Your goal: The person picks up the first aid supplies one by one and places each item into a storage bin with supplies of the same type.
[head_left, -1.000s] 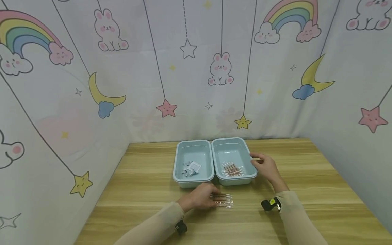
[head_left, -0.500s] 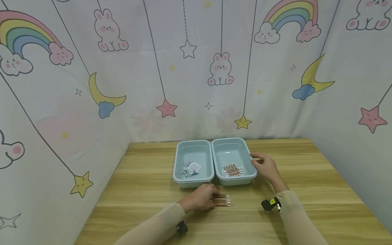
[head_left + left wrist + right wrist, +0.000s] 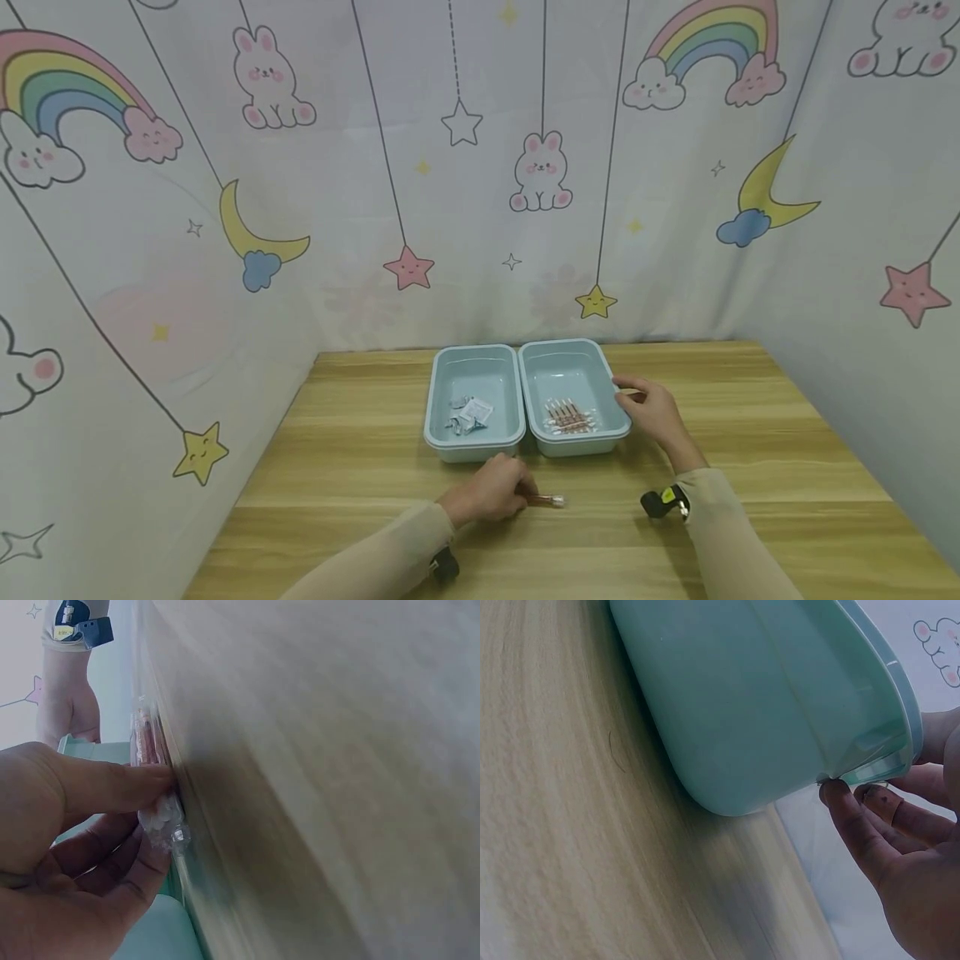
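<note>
Low over the wooden table, my left hand (image 3: 495, 490) pinches a clear-wrapped bundle of brown-stemmed cotton swabs (image 3: 549, 500). In the left wrist view the thumb lies across the wrapped swabs (image 3: 148, 739), with the other fingers curled behind; white tips show through the film below the thumb. My right hand (image 3: 655, 412) grips the right-hand rim of the right light-blue plastic bin (image 3: 576, 446). Up close in the right wrist view, fingers of the right hand (image 3: 922, 862) meet the bin's wall (image 3: 727, 705) and rim. More wrapped swabs (image 3: 570, 417) lie inside that bin.
The left light-blue bin (image 3: 468, 452) stands against the right one and holds several small silver-white packets (image 3: 471, 413). Behind the table (image 3: 360, 417) hangs a patterned curtain (image 3: 480, 208), with similar walls at both sides.
The bundle lay flat and spread on the table under my left hand; now it is pinched together, turned edge-on. My right hand keeps its place on the bin.
</note>
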Demonstrator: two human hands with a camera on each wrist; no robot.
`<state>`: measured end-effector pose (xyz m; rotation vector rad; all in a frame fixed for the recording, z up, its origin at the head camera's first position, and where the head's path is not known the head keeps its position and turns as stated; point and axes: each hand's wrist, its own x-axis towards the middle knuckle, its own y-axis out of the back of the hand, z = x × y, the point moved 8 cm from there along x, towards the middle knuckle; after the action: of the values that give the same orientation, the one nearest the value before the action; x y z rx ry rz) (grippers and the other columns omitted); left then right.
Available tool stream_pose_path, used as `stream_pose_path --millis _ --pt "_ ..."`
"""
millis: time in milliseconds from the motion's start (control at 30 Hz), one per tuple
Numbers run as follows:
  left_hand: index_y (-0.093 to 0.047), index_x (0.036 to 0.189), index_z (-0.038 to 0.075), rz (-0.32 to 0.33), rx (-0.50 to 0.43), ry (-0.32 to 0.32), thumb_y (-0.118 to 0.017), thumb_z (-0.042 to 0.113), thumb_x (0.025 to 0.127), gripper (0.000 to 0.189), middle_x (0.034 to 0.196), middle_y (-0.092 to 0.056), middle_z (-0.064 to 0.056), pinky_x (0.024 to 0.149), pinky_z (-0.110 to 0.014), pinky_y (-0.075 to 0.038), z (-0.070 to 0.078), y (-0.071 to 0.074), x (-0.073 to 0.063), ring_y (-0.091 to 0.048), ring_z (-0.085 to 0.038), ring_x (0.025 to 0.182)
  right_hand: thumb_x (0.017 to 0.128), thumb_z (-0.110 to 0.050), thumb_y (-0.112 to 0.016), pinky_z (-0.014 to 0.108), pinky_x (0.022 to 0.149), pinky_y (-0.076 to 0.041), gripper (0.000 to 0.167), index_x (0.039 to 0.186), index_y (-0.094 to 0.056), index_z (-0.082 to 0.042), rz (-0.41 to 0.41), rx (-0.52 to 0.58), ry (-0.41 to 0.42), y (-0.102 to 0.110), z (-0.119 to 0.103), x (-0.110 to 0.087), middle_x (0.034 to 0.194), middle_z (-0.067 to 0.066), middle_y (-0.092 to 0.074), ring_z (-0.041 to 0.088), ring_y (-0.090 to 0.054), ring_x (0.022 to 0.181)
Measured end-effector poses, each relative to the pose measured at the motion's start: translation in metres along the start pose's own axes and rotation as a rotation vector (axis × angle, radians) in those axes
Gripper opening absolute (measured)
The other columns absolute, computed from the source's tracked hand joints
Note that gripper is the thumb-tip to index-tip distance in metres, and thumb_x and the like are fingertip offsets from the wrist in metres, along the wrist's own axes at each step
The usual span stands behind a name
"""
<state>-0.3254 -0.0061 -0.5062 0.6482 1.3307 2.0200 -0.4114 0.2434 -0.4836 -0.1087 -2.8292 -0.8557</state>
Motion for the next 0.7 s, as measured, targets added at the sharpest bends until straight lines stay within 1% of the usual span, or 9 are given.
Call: stream_pose_path --millis 133,333,467,700 --pt "-0.080 0.087 0.018 0.011 -0.001 -0.005 -0.076 0.002 0.074 0.021 0.077 -0.071 0.012 0.058 -0.006 -0.043 0.000 0.001 0.000 -0.054 0.006 0.065 0.095 -0.013 -0.060 0.035 0.078 -0.058 0.035 0.128 -0.062 -0.002 0.007 0.001 0.007 0.001 -0.002 0.000 0.129 0.021 -0.061 0.037 -0.066 0.104" --pt "-0.079 0.089 0.016 0.017 -0.045 0.003 -0.075 0.001 0.075 0.021 0.079 -0.072 0.011 0.059 -0.006 -0.045 0.001 0.003 0.000 -0.055 0.007 0.065 0.095 -0.013 -0.060 0.035 0.079 -0.058 0.035 0.128 -0.062 -0.002 0.001 -0.004 0.003 0.000 0.000 0.001 0.128 0.022 -0.062 0.037 -0.066 0.104" --pt "-0.079 0.089 0.017 0.037 -0.045 -0.005 -0.075 0.003 0.075 0.021 0.081 -0.073 0.010 0.063 -0.007 -0.046 0.004 0.009 0.000 -0.057 0.005 0.069 0.095 -0.012 -0.060 0.034 0.079 -0.058 0.035 0.127 -0.063 -0.002 0.004 -0.009 0.004 0.000 -0.001 0.000 0.126 0.022 -0.063 0.037 -0.066 0.103" --pt "-0.079 0.088 0.018 0.072 -0.036 -0.015 -0.074 0.003 0.075 0.021 0.081 -0.073 0.011 0.066 -0.008 -0.046 0.008 0.017 -0.001 -0.058 0.003 0.072 0.095 -0.013 -0.060 0.037 0.080 -0.058 0.034 0.127 -0.063 -0.002 0.006 -0.014 0.001 0.000 -0.003 -0.001 0.125 0.022 -0.063 0.037 -0.066 0.104"
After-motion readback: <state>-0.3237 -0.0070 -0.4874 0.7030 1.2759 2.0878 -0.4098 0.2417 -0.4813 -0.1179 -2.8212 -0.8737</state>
